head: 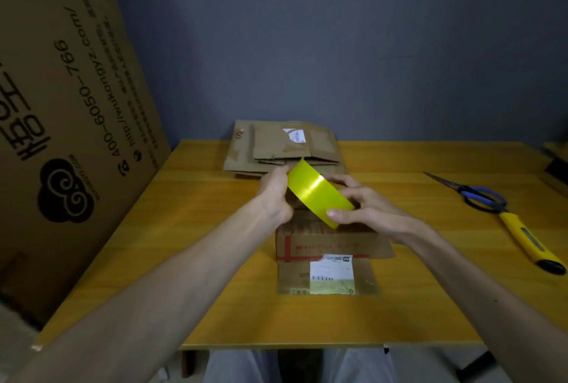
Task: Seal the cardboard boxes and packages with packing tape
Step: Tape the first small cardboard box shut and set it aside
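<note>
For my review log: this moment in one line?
left hand, right hand: hold yellow tape roll | roll: above small cardboard box | scissors, utility knife: lying aside

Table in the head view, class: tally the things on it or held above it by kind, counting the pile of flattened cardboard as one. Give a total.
yellow tape roll: 1
cardboard box with its flap open: 1
flattened cardboard stack: 1
scissors: 1
utility knife: 1
Total: 5
</note>
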